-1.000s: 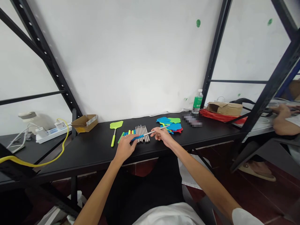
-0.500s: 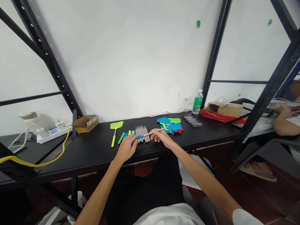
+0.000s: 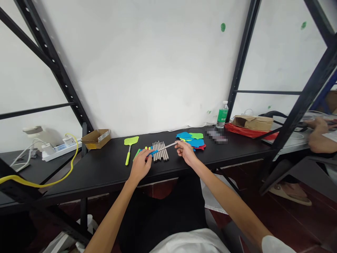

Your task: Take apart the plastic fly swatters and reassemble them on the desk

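The left hand (image 3: 141, 163) is closed around the blue handle (image 3: 154, 152). The handle comes out at the finger side of this hand, and it points toward the other hand. From its end goes a thin metal rod (image 3: 167, 146), which rises a little to the right in the view. The right hand (image 3: 185, 153) pinches the rod near its far end, between thumb and forefinger, and its other fingers are bent. So the handle and the rod make one line between the two hands, and this line passes over the row of loose rods (image 3: 161, 155) on the black table (image 3: 105, 167).

Several coloured handles (image 3: 137, 153) lie just beside the loose rods, partly hidden by the left hand. A yellow-green fly swatter (image 3: 131, 141) lies further to the left. Near the right hand, on its far side, is a pile of swatter heads (image 3: 197, 142) in blue, green and red. Behind them, to the right, a bottle with a green label (image 3: 222, 114) stands upright near the wall. An open cardboard box (image 3: 96, 140) is at the left.
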Motion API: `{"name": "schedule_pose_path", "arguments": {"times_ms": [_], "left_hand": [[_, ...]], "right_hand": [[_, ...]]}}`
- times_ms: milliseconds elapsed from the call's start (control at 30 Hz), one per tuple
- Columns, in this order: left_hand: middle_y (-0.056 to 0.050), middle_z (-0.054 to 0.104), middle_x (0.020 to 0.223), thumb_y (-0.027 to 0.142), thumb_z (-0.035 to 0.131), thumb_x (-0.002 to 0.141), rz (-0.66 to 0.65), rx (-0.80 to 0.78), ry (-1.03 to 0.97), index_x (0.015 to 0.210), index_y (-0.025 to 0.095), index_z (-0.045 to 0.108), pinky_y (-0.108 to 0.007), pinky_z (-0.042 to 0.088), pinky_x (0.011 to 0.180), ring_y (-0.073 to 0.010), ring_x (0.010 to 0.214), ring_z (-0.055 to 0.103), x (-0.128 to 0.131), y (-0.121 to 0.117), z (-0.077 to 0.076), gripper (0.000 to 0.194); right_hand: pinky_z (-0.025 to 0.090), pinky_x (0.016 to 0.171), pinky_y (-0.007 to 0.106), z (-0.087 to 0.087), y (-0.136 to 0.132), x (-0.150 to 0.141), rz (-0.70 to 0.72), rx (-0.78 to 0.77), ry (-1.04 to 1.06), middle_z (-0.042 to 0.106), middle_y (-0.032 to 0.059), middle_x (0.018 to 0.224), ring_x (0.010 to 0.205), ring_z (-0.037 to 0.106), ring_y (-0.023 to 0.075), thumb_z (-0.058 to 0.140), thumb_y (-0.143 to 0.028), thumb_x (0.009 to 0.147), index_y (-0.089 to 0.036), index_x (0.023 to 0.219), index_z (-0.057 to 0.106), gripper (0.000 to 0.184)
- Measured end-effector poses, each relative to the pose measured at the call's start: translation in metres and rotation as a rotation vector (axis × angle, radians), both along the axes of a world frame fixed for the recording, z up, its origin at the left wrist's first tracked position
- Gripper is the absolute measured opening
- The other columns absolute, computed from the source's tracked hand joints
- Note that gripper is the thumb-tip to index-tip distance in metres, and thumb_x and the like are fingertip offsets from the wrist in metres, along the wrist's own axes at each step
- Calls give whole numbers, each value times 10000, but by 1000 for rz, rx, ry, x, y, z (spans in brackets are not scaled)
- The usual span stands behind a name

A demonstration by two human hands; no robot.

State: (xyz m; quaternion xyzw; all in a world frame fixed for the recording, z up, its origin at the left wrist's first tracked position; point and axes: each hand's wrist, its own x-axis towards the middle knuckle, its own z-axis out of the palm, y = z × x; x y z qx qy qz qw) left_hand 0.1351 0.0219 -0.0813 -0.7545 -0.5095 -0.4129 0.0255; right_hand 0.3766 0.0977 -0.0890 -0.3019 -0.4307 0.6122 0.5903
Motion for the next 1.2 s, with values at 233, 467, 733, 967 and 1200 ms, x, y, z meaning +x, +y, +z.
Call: {"name": "schedule_pose_path", "arguments": {"times_ms": [233,467,733,967,1200], "left_hand": [[-77,671,1048,243,436,972,-3,7,32,1207,223,679,-366,481,884,-239,1033,613,2,-1,0,338],[-76,675,1061,243,431,971,-11,17,43,1209,230,676,-376,477,909,-237,1034,614,2,-1,-1,342],[-74,680,1078,254,434,969,-18,15,48,1213,245,678,-373,483,904,-236,1038,619,2,-1,-2,345],[-76,673,1067,239,423,970,-18,17,60,1221,237,678,-365,481,905,-230,1032,616,2,-3,0,357],[-69,683,1078,236,429,968,-18,21,70,1206,238,683,-356,489,890,-224,1030,619,3,-3,-1,348]], "right_hand": [[291,397,206,0,-3,-3,-24,31,-75,654,19,722,474,494,74,810,-478,650,-171,783,649,371],[303,406,215,-2,-3,-5,3,86,-172,651,24,708,485,496,81,787,-488,675,-169,721,631,358],[300,422,228,-1,-7,-5,48,140,-251,641,27,695,494,476,86,755,-485,723,-175,695,631,335],[300,428,227,0,-8,-4,65,152,-274,620,21,669,501,472,90,752,-500,738,-178,688,634,346],[286,429,231,1,-10,-3,89,181,-291,551,-7,583,475,451,88,737,-515,757,-180,644,613,375]]}}
